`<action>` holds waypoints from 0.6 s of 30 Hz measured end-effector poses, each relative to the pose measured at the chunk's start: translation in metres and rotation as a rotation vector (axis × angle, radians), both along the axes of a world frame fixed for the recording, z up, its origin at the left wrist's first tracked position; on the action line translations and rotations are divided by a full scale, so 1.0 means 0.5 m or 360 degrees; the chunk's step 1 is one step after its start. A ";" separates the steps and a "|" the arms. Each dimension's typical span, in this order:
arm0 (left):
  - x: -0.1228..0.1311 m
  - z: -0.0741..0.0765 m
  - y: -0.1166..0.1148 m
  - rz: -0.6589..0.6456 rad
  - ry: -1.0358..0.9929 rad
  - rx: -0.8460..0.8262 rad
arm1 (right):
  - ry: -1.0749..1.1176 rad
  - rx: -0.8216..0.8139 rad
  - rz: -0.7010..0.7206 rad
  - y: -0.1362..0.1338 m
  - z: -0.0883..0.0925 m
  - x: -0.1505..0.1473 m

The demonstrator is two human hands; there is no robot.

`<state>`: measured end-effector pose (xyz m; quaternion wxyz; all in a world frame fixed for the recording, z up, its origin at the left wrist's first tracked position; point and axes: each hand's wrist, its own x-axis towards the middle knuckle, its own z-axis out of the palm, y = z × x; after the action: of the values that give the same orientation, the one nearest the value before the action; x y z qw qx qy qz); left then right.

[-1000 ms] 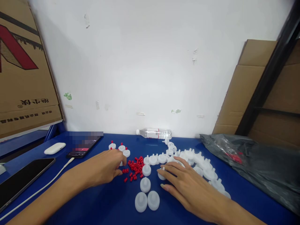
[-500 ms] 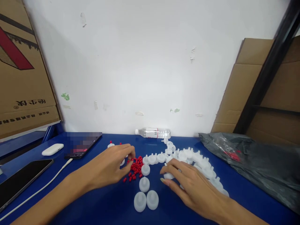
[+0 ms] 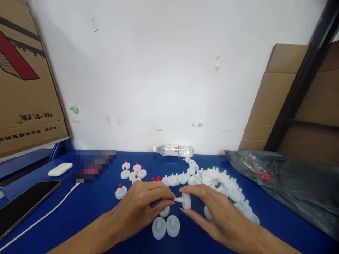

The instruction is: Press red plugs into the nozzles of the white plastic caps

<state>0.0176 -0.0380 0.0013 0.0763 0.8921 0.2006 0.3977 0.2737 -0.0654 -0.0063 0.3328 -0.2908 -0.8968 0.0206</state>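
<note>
My left hand [image 3: 148, 203] pinches a small red cap [image 3: 172, 199] between thumb and fingers, at the tip of a white plastic nozzle lid [image 3: 186, 201]. My right hand [image 3: 214, 208] grips that lid by its round rim, its spout turned sideways to the left. Whether the cap sits fully on the spout I cannot tell. Behind my left hand a few loose red caps [image 3: 156, 179] show; the others are hidden. Two white lids [image 3: 173, 226] lie spout up in front, with another partly covered by my left fingers. Several lids with red tips [image 3: 121, 191] stand to the left.
A long pile of white lids [image 3: 233, 188] curves along the right. At the back lies a clear plastic bottle [image 3: 173, 150]. A grey plastic bag [image 3: 288, 187] covers the right edge. Phones [image 3: 29, 204], a white case [image 3: 60, 169] and a cable [image 3: 47, 213] lie left.
My left hand has moved right from the red caps, now holding one. My right hand has lifted a white lid and turned it sideways. Both hands now meet in the middle.
</note>
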 end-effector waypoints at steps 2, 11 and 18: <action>0.000 -0.004 0.000 -0.0011 0.0004 0.0015 | 0.0014 0.0054 0.0019 -0.002 0.000 0.001; 0.012 -0.001 -0.015 0.0197 0.0282 0.0363 | 0.0186 0.0264 0.0083 0.001 -0.009 -0.005; 0.021 0.004 -0.035 0.0134 0.0215 0.0063 | 0.0332 0.0301 0.0145 -0.006 -0.013 -0.013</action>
<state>0.0279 -0.0553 0.0032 0.0282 0.9090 0.2347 0.3433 0.2670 -0.0685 -0.0128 0.4488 -0.2136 -0.8675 -0.0188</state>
